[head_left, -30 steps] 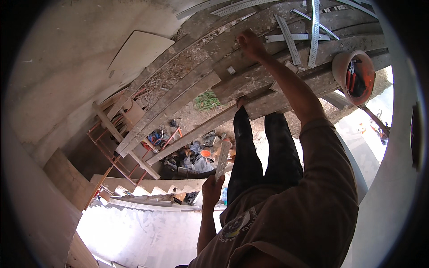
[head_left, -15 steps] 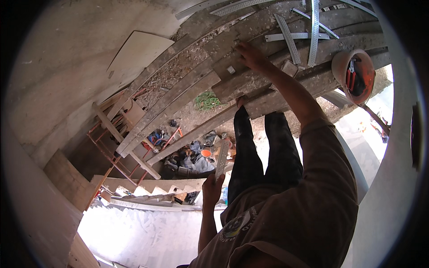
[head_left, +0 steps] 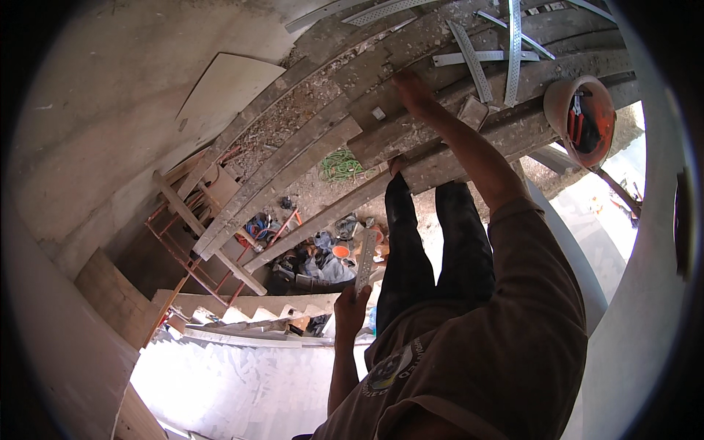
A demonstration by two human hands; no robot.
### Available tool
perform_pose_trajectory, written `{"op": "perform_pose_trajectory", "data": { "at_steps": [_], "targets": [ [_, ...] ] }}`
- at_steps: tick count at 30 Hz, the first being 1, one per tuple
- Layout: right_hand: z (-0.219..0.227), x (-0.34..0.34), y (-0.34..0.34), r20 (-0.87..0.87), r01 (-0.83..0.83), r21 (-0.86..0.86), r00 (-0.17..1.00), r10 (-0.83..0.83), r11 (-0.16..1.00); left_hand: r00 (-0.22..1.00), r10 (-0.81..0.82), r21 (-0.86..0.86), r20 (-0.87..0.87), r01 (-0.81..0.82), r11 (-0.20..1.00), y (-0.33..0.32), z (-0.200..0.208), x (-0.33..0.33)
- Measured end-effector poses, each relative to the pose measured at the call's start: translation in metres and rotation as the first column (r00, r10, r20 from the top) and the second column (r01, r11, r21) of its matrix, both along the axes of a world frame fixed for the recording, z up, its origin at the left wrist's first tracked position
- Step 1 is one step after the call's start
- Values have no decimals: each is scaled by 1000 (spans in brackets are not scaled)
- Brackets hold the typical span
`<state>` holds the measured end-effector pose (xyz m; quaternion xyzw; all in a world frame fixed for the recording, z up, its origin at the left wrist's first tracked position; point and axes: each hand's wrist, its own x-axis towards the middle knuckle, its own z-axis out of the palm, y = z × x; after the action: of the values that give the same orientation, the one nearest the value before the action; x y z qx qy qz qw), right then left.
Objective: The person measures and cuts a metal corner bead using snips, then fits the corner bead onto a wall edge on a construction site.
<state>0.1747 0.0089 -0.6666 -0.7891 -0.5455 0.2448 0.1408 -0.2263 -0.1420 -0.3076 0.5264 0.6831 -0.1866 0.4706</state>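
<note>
Your left hand (head_left: pixel 352 308) grips a grey, flat, perforated metal strip (head_left: pixel 365 258) low, perhaps freeing your right hand (head_left: pixel 413 94), fingers unclear, beyond the brown wooden platform's near edge (head_left: pixel 433 169).

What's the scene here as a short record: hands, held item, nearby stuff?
left hand: grips a perforated metal strip near its lower end
right hand: reaches out over the wooden planks; contact unclear
loose metal strips: several, some crossing, on the planks ahead to the right
bucket: pale outside, orange-stained inside, at right
red-handled hand tool: in the bucket; exact type unclear
green cord: tangled, on the ground seen between planks
scaffold frame: reddish, lower left of the planks
</note>
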Motion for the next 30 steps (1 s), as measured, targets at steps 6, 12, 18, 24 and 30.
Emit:
{"op": "perform_pose_trajectory", "data": {
  "at_steps": [6, 12, 18, 24, 30],
  "targets": [
    [-26, 2, -1, -3, 101, 93, 995, -101, 991, 1000, -15, -4, -2, 15, 1000, -1, -1, -1],
    [-28, 2, -2, -59, 203, 238, 979, -194, 950, 1000, 8, -10, 18, -8, 1000, -3, -3, -2],
    [0, 19, 29, -414, 504, 234, 825, -384, 831, 1000, -23, -12, -4, 23, 1000, -5, -6, -4],
    [-3, 28, 34, -338, 556, 209, 813, -474, 804, 999, -30, 1, 23, 30, 1000, 0, -5, 0],
    [-17, 19, 33, -268, 484, 212, 864, -426, 849, 997, -81, -20, -16, 81, 997, 1, -8, -3]
  ]
}}
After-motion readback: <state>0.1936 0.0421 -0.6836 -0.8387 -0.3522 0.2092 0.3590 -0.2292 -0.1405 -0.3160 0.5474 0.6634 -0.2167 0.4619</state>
